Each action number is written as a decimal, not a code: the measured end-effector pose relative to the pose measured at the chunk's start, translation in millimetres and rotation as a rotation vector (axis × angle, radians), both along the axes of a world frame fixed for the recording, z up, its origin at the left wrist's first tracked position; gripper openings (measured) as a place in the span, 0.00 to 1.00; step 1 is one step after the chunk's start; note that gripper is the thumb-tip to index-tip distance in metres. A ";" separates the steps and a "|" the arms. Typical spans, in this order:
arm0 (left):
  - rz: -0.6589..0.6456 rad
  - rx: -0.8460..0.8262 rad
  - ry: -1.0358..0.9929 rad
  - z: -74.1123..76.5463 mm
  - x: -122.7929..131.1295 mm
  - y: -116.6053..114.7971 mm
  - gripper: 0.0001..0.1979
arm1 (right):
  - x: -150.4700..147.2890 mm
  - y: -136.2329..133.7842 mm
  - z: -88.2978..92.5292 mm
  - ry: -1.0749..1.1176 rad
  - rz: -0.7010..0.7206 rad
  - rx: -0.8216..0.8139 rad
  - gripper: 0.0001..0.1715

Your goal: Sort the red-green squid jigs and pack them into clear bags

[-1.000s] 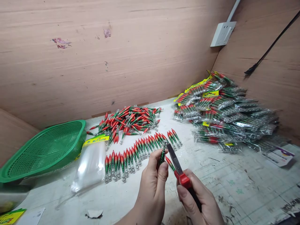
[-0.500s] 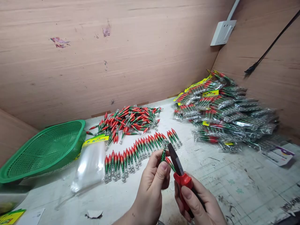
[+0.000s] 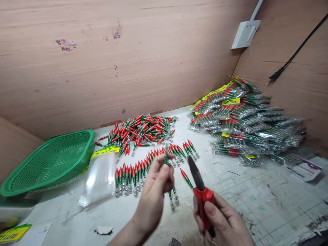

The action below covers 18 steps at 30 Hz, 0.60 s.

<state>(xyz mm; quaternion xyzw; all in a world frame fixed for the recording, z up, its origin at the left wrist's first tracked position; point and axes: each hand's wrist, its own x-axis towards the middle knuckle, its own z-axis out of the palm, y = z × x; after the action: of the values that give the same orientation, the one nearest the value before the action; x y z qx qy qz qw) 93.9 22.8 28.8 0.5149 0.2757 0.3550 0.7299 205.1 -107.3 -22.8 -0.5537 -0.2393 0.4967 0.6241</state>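
Observation:
Pinched between the fingers of my left hand [image 3: 155, 186] is a squid jig [image 3: 166, 158], its green end pointing up and blurred. My right hand [image 3: 222, 218] is wrapped round the red handles of a pair of pliers [image 3: 196, 174]; the jaws look closed, point up and are apart from the jig. A single red and green jig [image 3: 186, 176] lies beside the jaws. The hooked ends of a couple more jigs [image 3: 173, 198] stick out below my left hand. Behind it runs a row of jigs [image 3: 133, 174], partly hidden by my fingers.
A loose pile of jigs [image 3: 146, 131] lies near the back wall. Bagged jigs [image 3: 246, 119] are heaped at the right. Clear bags [image 3: 98, 177] with yellow headers and a green basket [image 3: 48, 160] are on the left. A socket [image 3: 246, 34] is mounted above.
My left hand has moved left with the jig, away from the pliers' jaws. The pliers have shifted slightly right and down. Jigs that were hidden behind my left hand now show.

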 end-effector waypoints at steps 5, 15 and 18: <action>-0.049 0.836 0.560 22.0 -39.1 57.1 0.09 | 79.4 -14.2 -25.1 -0.964 -0.130 -0.011 0.16; -0.352 1.474 0.779 -65.8 -65.0 42.4 0.14 | 120.6 -27.3 -65.8 -1.865 -0.145 -0.033 0.17; -0.321 1.480 0.703 -71.9 -61.9 41.5 0.14 | 116.9 -28.6 -65.2 -1.842 -0.148 -0.026 0.15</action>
<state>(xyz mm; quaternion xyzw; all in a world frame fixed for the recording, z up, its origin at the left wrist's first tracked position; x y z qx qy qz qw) 32.0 64.3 -43.1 0.9754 0.1062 0.1545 0.1161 322.0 -135.8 -88.0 -0.7511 -0.5995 -0.1782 0.2114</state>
